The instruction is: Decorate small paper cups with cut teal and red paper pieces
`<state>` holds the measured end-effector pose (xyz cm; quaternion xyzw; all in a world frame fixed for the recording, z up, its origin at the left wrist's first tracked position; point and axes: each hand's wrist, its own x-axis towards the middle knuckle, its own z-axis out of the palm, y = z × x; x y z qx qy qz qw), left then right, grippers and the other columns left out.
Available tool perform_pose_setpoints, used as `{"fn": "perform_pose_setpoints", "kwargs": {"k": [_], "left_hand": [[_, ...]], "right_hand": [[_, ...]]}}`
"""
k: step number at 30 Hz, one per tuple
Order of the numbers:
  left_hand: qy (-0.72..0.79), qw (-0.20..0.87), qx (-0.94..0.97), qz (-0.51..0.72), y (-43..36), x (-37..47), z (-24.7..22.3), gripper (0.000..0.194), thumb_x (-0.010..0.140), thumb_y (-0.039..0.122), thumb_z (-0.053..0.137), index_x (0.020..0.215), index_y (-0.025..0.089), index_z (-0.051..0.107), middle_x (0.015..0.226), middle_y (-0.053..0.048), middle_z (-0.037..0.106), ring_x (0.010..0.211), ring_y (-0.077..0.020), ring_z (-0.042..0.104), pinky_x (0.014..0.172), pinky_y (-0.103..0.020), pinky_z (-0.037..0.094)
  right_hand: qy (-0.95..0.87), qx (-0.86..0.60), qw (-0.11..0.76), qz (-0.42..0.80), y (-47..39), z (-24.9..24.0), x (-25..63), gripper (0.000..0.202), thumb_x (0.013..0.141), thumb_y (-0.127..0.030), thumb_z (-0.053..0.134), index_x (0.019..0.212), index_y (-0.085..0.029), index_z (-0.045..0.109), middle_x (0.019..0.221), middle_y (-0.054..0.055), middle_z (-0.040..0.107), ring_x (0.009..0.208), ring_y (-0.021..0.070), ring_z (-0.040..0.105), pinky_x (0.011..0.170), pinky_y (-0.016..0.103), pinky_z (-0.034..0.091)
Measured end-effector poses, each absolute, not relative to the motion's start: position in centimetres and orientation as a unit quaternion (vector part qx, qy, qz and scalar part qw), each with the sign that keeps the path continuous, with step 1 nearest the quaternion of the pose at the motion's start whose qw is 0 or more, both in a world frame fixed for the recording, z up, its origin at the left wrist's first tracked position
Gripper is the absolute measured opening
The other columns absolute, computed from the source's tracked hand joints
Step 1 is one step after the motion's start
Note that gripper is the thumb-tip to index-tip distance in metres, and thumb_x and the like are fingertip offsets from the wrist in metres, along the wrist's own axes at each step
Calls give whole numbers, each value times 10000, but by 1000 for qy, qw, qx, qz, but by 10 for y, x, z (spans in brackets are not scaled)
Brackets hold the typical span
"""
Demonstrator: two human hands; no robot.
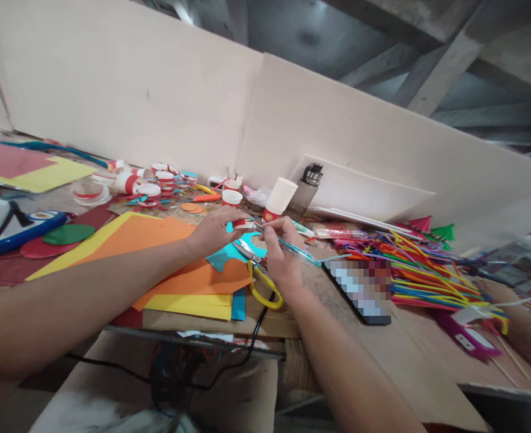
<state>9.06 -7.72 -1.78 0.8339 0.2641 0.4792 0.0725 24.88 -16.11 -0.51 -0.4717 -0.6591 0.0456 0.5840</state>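
The person's left hand [215,231] pinches a small red-and-white paper piece [239,223] between thumb and fingers, above the surface [313,300] and in front of a stack of paper cups [284,191]. The right hand [283,249] grips a slim blue pen-like tool [297,251], its tip end at the piece. The lowest cup's red band bears a pale emblem, too small to read. Yellow-handled scissors [247,251] lie just below the hands, beside orange paper [157,243]. At right, a purple object [466,335] carries a white label with illegible marks; the phone [362,291] has a pixelated screen. At left, a blue-edged object [44,224] shows a white oval emblem, likewise unreadable.
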Motion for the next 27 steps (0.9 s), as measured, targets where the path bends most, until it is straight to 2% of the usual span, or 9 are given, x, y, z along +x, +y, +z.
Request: {"fn": "perform_pose_setpoints", "kwargs": {"k": [27], "left_hand": [[266, 70, 837, 473, -78, 91, -18, 176, 816, 264, 655, 965, 185, 709, 827, -38, 689, 774, -153, 588, 725, -278, 457]], "right_hand": [[-655, -471, 589, 42, -161, -4, 249, 100, 898, -280, 490, 832, -220, 535, 752, -5, 602, 722, 157, 600, 693, 302, 472]]}}
